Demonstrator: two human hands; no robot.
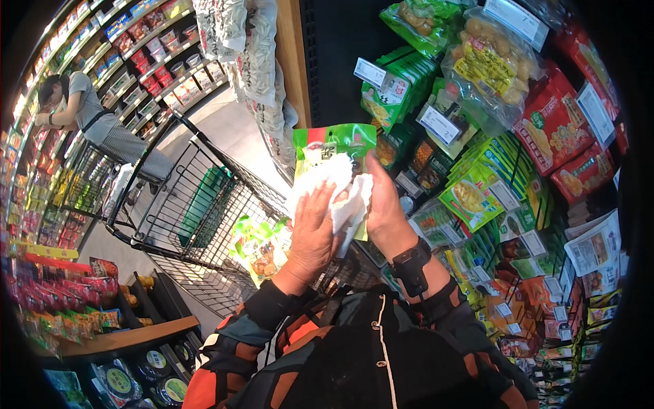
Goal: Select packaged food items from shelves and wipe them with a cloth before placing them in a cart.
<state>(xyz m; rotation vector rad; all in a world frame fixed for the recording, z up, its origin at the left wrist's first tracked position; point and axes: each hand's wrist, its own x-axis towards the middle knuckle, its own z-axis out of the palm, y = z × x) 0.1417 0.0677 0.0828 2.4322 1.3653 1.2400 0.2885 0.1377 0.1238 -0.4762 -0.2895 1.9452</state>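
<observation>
In front of my chest I have a green food packet with a hang hole, upright and facing me. My right hand grips its right edge, thumb in front. A white cloth or tissue covers the middle and lower part of the packet's face. My left hand presses that cloth flat against the packet, fingers pointing up. The palm hides part of the cloth. Below and left, several green-and-clear food packets lie in the black wire shopping cart.
Hanging packets with price tags fill the rack on my right. White bagged goods hang by a wooden post. A person leans at the left shelves beside another cart. A low shelf stands at lower left.
</observation>
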